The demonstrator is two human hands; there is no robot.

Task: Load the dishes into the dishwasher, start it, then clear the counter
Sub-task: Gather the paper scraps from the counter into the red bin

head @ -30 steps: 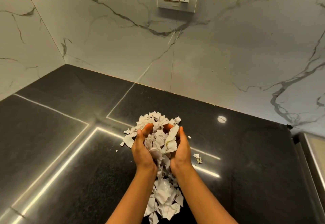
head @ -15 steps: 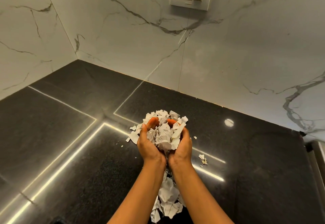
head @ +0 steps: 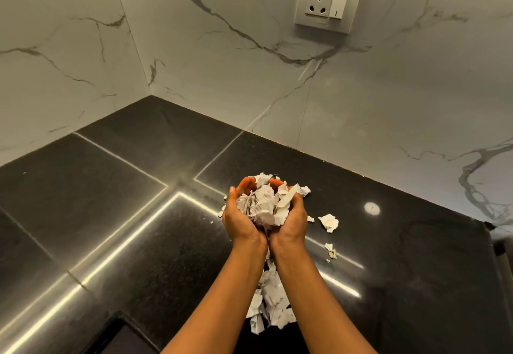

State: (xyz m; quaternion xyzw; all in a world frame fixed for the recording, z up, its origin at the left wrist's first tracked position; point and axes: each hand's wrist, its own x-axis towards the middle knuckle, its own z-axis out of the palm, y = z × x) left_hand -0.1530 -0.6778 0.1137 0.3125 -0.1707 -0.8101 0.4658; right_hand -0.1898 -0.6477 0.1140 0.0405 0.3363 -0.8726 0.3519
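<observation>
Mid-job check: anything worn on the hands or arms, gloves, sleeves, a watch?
Nothing shows. The left hand and right hand are bare, without gloves; both forearms are bare to the frame's bottom edge, no sleeves, watch or bracelet. No ring visible, though the fingers are partly hidden.

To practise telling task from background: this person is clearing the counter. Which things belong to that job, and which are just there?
Part of the job: left hand and right hand, cupped round a handful of paper scraps; crumpled scrap and small bits right of the hands; pile of scraps beneath the wrists; black counter.
Just there: wall socket; marble wall.
</observation>
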